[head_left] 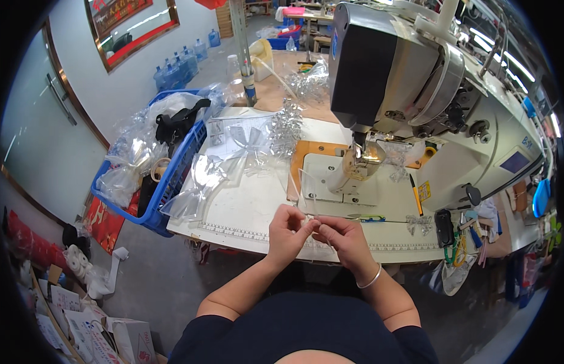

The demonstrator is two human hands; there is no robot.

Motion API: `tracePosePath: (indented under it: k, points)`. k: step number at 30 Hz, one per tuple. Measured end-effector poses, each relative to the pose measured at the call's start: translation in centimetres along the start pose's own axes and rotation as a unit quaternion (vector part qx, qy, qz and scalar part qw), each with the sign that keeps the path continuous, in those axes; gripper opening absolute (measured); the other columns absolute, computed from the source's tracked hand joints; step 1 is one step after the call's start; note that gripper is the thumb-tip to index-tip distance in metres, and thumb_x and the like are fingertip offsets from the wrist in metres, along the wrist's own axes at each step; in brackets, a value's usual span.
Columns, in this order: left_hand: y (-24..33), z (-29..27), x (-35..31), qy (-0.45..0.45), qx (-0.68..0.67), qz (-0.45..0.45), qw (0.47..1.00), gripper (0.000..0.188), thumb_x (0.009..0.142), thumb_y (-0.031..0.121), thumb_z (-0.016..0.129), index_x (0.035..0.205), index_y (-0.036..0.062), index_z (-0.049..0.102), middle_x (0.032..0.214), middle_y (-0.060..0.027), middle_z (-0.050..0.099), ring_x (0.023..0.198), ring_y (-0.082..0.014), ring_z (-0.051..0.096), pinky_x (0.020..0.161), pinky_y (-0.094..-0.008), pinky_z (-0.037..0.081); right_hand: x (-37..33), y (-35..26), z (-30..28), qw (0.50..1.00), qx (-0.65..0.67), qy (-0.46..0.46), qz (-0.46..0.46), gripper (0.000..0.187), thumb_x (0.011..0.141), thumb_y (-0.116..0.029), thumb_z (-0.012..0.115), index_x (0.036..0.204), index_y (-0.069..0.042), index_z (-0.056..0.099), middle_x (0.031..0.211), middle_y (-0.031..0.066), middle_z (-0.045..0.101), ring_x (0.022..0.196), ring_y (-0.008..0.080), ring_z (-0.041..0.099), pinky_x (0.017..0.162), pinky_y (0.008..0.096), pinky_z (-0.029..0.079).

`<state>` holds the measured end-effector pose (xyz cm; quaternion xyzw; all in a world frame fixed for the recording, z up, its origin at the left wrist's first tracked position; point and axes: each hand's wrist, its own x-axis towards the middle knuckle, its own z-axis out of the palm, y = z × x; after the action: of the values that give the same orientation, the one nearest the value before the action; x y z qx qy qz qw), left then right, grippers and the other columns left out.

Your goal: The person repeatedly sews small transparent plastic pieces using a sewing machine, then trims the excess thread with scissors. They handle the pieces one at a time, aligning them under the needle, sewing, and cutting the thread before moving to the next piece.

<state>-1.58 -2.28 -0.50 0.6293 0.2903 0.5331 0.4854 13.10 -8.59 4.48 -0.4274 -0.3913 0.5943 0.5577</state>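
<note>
My left hand (287, 235) and my right hand (344, 238) meet at the front edge of the white sewing table, both with fingers pinched together. Between their fingertips is a thin, pale strip (302, 193), with loose lengths reaching up toward the machine's bed and a short end hanging below. Its exact kind is too small to make out. Just beyond my hands stands an industrial sewing machine (379, 73), its needle area over a metal plate (318, 173). Clear plastic bow-shaped pieces (203, 176) lie to the left, and a small silvery bow (418, 225) lies to the right.
A ruler strip (245, 233) runs along the table's front edge. A blue basket (154, 209) full of plastic and bags stands at the left. Shiny silver pieces (287, 130) lie farther back. An orange pen (416, 195) and a green-handled tool (373, 219) lie on the right.
</note>
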Motion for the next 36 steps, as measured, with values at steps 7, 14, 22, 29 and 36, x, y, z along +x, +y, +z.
tracePosePath:
  k: [7,14,22,29,36]
  points:
    - [2.2,-1.0,0.4,-0.09,-0.189,-0.163,0.964,0.042,0.076,0.0,0.074,0.104,0.0065,0.044,0.069,0.0013,0.052,0.065,-0.0053,0.052,0.06,-0.0192,0.043,0.8,-0.1,-1.8,0.985,0.118,-0.059,0.114,0.026,0.089,-0.014,0.062,0.104,0.007,0.062,0.095,0.013,0.066,0.086,0.0201,0.066,0.082,0.0329,0.055]
    - [1.7,-1.7,0.6,-0.1,-0.138,-0.153,0.973,0.043,0.073,0.001,0.077,0.102,0.0069,0.045,0.066,0.0042,0.048,0.062,-0.0013,0.047,0.052,-0.0157,0.038,0.9,-0.2,-1.7,0.99,0.07,-0.076,0.1,0.025,0.089,-0.015,0.062,0.101,0.007,0.063,0.095,0.0131,0.066,0.084,0.0195,0.066,0.081,0.0309,0.055]
    - [-0.3,-1.3,0.6,-0.074,-0.158,-0.14,0.975,0.043,0.074,0.005,0.077,0.104,0.0052,0.046,0.081,-0.0002,0.053,0.068,-0.0042,0.051,0.058,-0.0173,0.044,0.9,1.2,-0.2,1.0,0.006,0.024,-0.004,0.015,0.092,-0.009,0.056,0.094,0.004,0.063,0.09,0.012,0.067,0.074,0.0154,0.065,0.07,0.0266,0.055]
    - [-1.6,-0.4,-0.8,-0.066,-0.184,-0.085,0.977,0.041,0.086,0.005,0.065,0.121,-0.0016,0.045,0.116,-0.0138,0.058,0.098,-0.0173,0.061,0.082,-0.0294,0.052,1.0,0.9,1.3,0.886,-0.39,0.048,-0.246,0.015,0.081,-0.006,0.064,0.095,-0.001,0.066,0.078,0.0151,0.066,0.06,0.0207,0.063,0.059,0.0283,0.051]
    - [-0.8,-7.1,1.0,0.095,-0.255,-0.197,0.942,0.045,0.093,0.012,0.046,0.135,-0.0004,0.037,0.091,-0.0137,0.064,0.083,-0.0241,0.065,0.082,-0.0365,0.052,4.4,-0.1,-0.3,0.963,-0.185,0.155,-0.122,0.011,0.085,-0.006,0.06,0.09,0.004,0.062,0.077,0.0109,0.066,0.065,0.0154,0.065,0.06,0.0253,0.054]
